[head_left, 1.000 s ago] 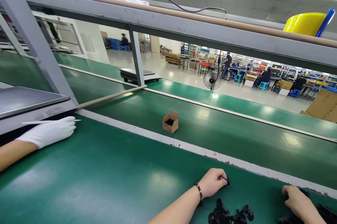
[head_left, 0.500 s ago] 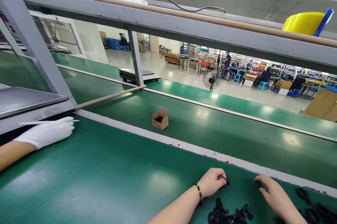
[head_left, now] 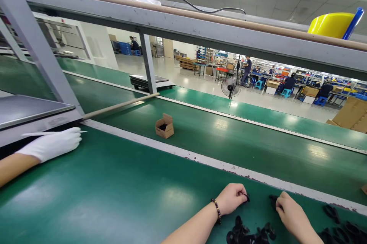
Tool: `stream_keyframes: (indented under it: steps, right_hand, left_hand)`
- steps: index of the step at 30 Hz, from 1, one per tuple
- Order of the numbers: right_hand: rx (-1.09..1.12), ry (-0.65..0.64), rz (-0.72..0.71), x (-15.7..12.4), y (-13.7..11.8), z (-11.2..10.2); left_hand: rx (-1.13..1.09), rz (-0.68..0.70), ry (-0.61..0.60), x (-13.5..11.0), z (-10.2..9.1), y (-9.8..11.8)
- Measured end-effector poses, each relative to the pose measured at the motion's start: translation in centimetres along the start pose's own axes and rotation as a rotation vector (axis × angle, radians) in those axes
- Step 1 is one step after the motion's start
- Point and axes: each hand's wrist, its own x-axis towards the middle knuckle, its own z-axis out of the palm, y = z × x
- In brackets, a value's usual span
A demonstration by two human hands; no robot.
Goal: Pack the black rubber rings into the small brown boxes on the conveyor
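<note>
Over the green work surface, my left hand (head_left: 231,199), with a beaded bracelet at its wrist, pinches a small black part (head_left: 247,198); most of it hides behind the fingers. To its right, my right hand (head_left: 292,213) has its fingers closed on another small black piece (head_left: 273,201), whose kind I cannot make out. A pile of black curved parts (head_left: 249,232) lies below and between the hands. More black loop-shaped pieces (head_left: 341,228) are spread beside my right forearm.
A small open carton (head_left: 164,126) with black contents sits on the green belt (head_left: 200,125) beyond the pale rail (head_left: 172,147). At left, a co-worker's white-gloved hand (head_left: 59,142) holds a thin white stick. A grey frame (head_left: 183,18) crosses above; a carton corner (head_left: 364,189) shows at right.
The open carton has slid left along the belt, and another carton's corner has appeared at the right edge. My right hand has shifted slightly left with its black piece; my left hand stays still.
</note>
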Motion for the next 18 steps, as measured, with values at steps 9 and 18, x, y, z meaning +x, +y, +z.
stream_keyframes:
  steps: [9, 18]
  right_hand:
    - [0.006, 0.309, -0.089, 0.3, -2.0, 1.3]
    - [-0.038, 0.364, -0.127, 1.3, -2.2, 4.5]
  left_hand:
    - [0.021, 0.002, -0.001, 0.0, 0.0, 0.1]
    - [0.017, 0.02, 0.014, -0.2, -0.1, 0.4]
